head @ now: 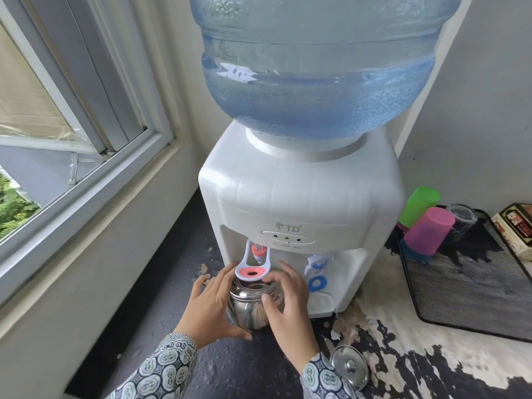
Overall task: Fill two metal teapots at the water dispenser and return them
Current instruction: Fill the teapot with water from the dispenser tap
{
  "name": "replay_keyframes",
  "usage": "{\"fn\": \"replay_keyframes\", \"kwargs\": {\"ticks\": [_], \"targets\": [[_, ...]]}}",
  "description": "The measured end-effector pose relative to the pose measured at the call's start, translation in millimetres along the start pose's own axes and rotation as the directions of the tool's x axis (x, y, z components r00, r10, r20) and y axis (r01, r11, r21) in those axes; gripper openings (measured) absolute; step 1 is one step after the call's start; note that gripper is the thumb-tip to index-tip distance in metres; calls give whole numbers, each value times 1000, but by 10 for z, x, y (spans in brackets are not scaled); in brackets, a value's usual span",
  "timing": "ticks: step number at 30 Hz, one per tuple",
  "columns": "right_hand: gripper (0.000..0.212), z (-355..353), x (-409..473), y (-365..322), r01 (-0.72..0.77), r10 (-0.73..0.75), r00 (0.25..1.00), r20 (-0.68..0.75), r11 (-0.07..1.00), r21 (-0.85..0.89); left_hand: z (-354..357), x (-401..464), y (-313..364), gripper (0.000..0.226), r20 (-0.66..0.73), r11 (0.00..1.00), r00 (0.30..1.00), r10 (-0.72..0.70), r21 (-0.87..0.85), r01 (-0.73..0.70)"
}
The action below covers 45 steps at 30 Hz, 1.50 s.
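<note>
A round metal lid (349, 366) lies on the tabletop (244, 367) near its front edge, just beside the right sleeve. Both hands grip the metal teapot (252, 308), left hand (211, 308) and right hand (288, 303) curled around its sides, holding it open-mouthed under the red tap (258, 253) of the water dispenser (302, 203).

Both hands — left (211, 305), right (290, 306) — hold teapot (253, 308) under red tap (258, 252)

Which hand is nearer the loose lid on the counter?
Right. The right hand grips the teapot on the side toward the lid; the left hand holds the teapot's far side.
</note>
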State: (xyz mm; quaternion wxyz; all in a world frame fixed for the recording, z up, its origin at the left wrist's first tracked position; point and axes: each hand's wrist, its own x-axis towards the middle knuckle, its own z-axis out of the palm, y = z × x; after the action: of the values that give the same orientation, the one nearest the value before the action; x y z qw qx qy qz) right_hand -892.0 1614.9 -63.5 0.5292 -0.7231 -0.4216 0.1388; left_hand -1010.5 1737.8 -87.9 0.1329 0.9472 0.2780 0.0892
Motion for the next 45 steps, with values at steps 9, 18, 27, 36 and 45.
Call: {"fn": "replay_keyframes", "kwargs": {"ticks": [9,18,27,36,45], "targets": [[61,-40,-45,200,-65,65,988,138,998,-6,12,-6,-12,129,-16,1000,1000,8,-8,-8],[72,-92,-51,242,-45,37,986,161,998,43,3,-7,3,131,-12,1000,1000,2,-21,-3],[77,-104,-62,260,-48,34,985,170,996,78,-8,-11,17,130,-11,1000,1000,3,-17,-3],[74,-118,-70,277,-60,45,979,199,996,70,-13,-10,15,129,0,1000,1000,4,-9,-4],[73,-119,-74,276,-66,53,978,203,996,57,-19,-10,21,128,-1,1000,1000,1,-1,-1]]}}
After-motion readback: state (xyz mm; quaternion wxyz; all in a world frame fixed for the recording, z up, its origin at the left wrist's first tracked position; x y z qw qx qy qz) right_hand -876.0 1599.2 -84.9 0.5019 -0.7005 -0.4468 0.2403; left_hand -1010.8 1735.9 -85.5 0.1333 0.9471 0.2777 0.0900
